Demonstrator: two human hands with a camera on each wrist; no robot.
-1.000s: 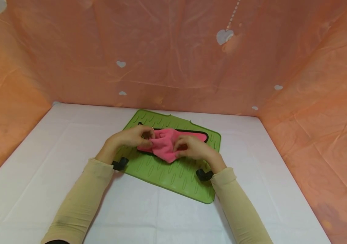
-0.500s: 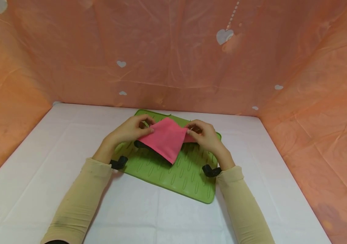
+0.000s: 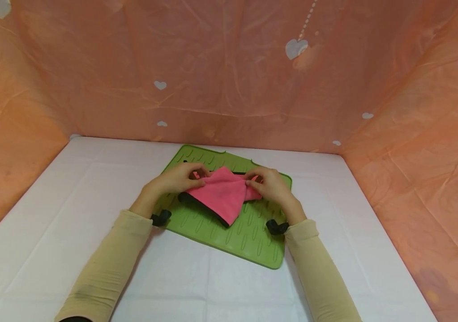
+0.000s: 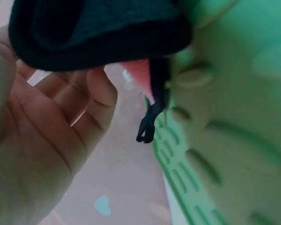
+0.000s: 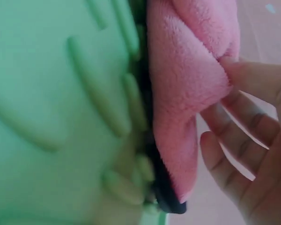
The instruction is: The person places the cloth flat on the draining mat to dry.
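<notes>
A pink fleecy cloth with black edging lies partly folded over the green ridged mat. Its near flap comes to a point towards the person. With thumb and fingers, the left hand pinches the cloth's upper left part. On the other side the right hand pinches a fold, and the right wrist view shows thumb and fingers closing on the pink pile. A thick black hem and a small black hanging loop show in the left wrist view. Some left fingertips are hidden behind the cloth.
A white-covered table bears the mat. Behind it hangs an orange curtain with pale hearts, and more orange sheeting closes both sides. Black wrist cameras sit low over the mat under each wrist.
First the cloth is bunched between both hands over a flat part; then it is raised and spread into a pointed flap. Now it is lower and nearer, and the right hand is farther right than at first.
</notes>
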